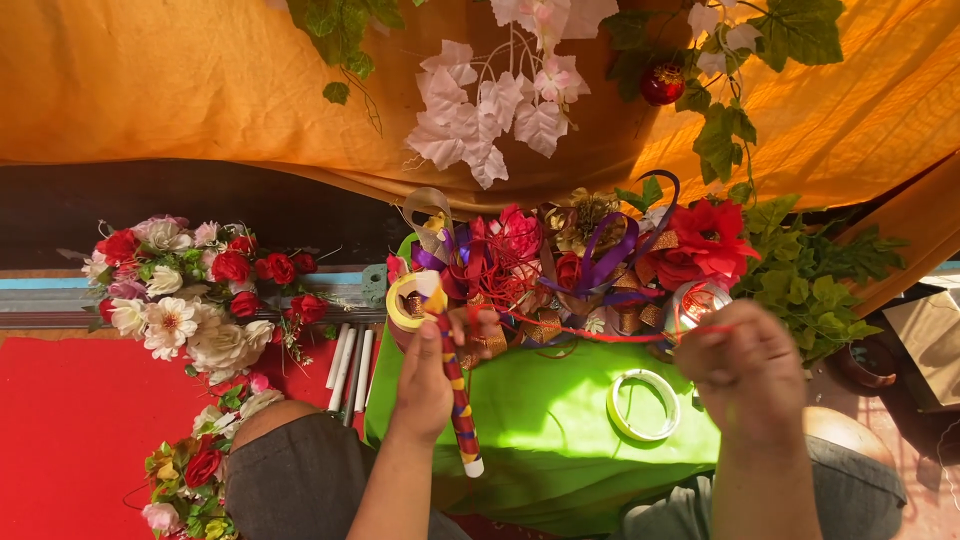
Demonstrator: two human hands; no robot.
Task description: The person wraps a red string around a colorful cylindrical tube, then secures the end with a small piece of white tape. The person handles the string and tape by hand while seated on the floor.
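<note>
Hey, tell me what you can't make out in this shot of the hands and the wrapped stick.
Head view only:
- Right hand: fingertips curl away, so its grip on the red ribbon is hidden.
- Wrapped stick: its middle is covered by the left hand.
- Plain white sticks: lower ends hidden behind the knee.
- Flower cluster: cut off by the bottom edge.

Left hand [425,375] covering the middle of the ribbon-wrapped stick [458,400], right hand [745,370] hiding most of the red ribbon spool [697,300], both forearms cut off by the bottom edge, flower garland [185,480] partly out of frame.
</note>
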